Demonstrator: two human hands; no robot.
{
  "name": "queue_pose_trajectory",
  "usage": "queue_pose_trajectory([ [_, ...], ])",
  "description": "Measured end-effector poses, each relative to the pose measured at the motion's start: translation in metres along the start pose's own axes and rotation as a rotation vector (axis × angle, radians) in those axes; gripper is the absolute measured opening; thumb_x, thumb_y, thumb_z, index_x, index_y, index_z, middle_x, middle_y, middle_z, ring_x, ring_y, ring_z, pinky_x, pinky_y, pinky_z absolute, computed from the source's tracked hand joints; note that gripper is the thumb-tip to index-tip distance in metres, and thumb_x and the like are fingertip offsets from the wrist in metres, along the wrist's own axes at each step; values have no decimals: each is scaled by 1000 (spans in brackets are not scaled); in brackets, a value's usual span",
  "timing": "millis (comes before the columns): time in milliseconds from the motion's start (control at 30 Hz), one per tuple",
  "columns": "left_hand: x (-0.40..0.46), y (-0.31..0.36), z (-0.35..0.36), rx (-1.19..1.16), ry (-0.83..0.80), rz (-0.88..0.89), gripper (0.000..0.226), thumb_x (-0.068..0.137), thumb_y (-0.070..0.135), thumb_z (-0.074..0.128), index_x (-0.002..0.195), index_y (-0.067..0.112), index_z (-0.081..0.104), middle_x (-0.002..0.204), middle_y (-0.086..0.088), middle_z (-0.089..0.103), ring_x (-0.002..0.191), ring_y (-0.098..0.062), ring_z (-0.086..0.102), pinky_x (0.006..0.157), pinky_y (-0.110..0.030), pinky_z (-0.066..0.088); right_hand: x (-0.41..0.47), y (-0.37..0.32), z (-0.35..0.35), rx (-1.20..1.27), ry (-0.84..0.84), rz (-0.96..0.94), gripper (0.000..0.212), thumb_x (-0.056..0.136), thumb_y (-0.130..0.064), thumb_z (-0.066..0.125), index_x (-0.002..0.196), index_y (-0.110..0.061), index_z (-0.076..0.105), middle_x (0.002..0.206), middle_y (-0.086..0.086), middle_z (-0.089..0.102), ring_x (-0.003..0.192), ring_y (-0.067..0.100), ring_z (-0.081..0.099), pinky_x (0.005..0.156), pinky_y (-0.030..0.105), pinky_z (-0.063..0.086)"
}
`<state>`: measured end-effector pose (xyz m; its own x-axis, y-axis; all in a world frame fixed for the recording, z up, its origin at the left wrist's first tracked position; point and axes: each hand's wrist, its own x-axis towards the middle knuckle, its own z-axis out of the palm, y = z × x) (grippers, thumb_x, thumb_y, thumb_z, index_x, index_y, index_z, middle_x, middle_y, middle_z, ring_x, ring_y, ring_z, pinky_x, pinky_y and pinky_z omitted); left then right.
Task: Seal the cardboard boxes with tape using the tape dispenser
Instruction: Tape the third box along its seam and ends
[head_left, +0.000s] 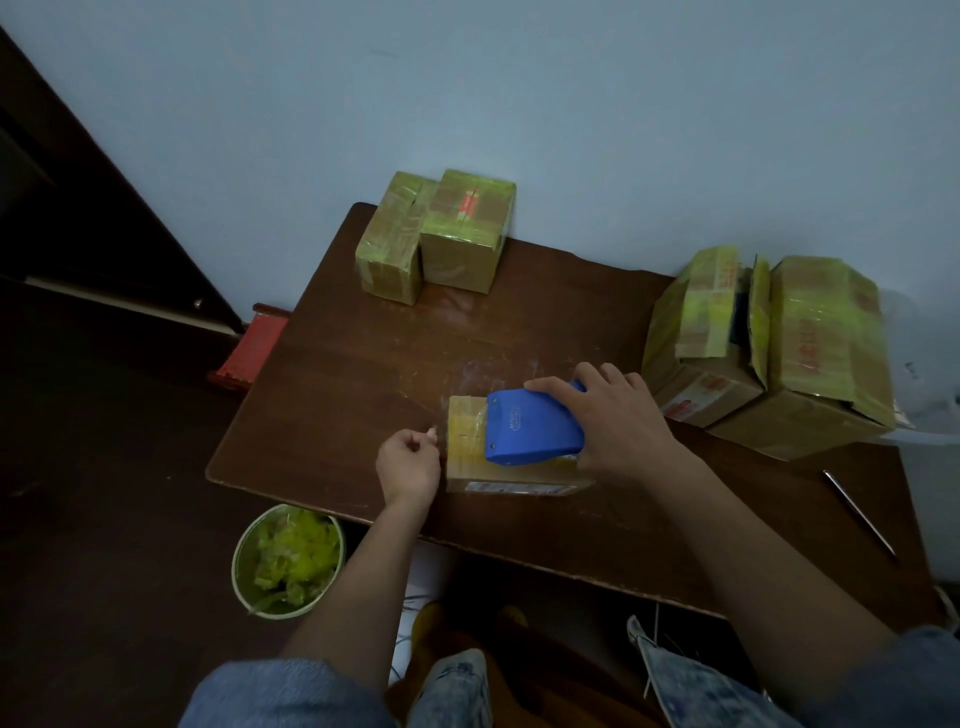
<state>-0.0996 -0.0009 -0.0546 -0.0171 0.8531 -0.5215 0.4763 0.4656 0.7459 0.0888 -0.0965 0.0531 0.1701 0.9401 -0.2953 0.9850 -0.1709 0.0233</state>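
A small cardboard box (467, 457) lies near the front edge of the brown wooden table (353, 374). The blue tape dispenser (535, 431) rests on top of the box, and my right hand (613, 415) grips its rear end. A strip of clear yellowish tape runs from the dispenser's front over the box's left end. My left hand (408, 462) sits just left of the box, fingers pinched together at the tape's free end.
Two taped boxes (436, 239) stand at the table's back by the wall. Larger taped cartons (769, 343) sit at the right. A thin metal rod (860, 512) lies on the table's right front. A bin (288, 561) of tape scraps stands on the floor, front left.
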Motion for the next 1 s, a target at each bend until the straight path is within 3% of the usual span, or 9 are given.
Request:
queue_pose_trajectory([
  [233,1,4,4,132,-26,81,32,90,7,54,59,12,51,59,0,51,56,-13,44,51,-26,34,5,-4,1,-37,-14,3,89,83,-41,67,150,-46,9,135,5,33,122,26,36,104,43,30],
  [400,0,4,1,183,-56,130,28,92,20,57,65,18,61,69,0,61,74,-22,58,63,-29,38,5,-7,3,-49,-6,6,89,82,-39,68,150,-45,10,136,5,33,122,26,36,104,43,30],
  [500,0,5,0,268,-71,114,20,94,33,58,103,18,68,98,-7,68,99,-28,63,73,-34,46,7,-8,4,-45,-2,8,89,82,-40,68,150,-45,10,137,5,33,122,26,36,104,44,30],
  [567,6,-3,-6,366,-128,81,60,92,40,61,146,25,39,130,-10,58,121,-31,54,87,-39,44,7,-9,2,-37,-7,6,89,82,-41,68,150,-45,10,137,5,33,123,26,36,104,43,30],
  [633,9,-17,-11,423,-171,146,77,90,34,66,154,28,22,139,-10,48,128,-32,48,95,-40,42,6,-9,2,-34,-4,0,88,83,-43,67,150,-44,11,137,5,34,123,26,37,104,43,30],
  [733,2,-25,-8,232,-132,369,43,91,2,58,133,9,56,120,-6,57,117,-27,57,95,-23,43,6,-7,2,-35,-2,1,87,83,-43,67,150,-44,11,135,5,35,121,26,38,103,43,31],
  [800,-9,-14,-5,-23,-95,356,35,93,-5,48,123,7,64,113,0,64,110,-18,62,98,-25,46,7,-7,2,-35,3,-1,86,83,-43,66,149,-44,12,134,5,35,120,26,38,102,43,32],
  [900,-26,1,-6,-255,-223,260,39,101,8,45,137,15,54,134,5,56,126,-8,49,108,-27,38,7,-8,1,-27,4,1,86,82,-42,67,150,-44,13,134,5,36,120,26,38,102,43,32],
  [1000,-38,-1,-6,-161,-441,229,55,103,26,46,153,30,23,139,15,42,128,-2,36,106,-24,32,6,-8,2,-27,17,3,84,83,-42,66,150,-43,15,133,5,36,119,26,38,101,43,32],
])
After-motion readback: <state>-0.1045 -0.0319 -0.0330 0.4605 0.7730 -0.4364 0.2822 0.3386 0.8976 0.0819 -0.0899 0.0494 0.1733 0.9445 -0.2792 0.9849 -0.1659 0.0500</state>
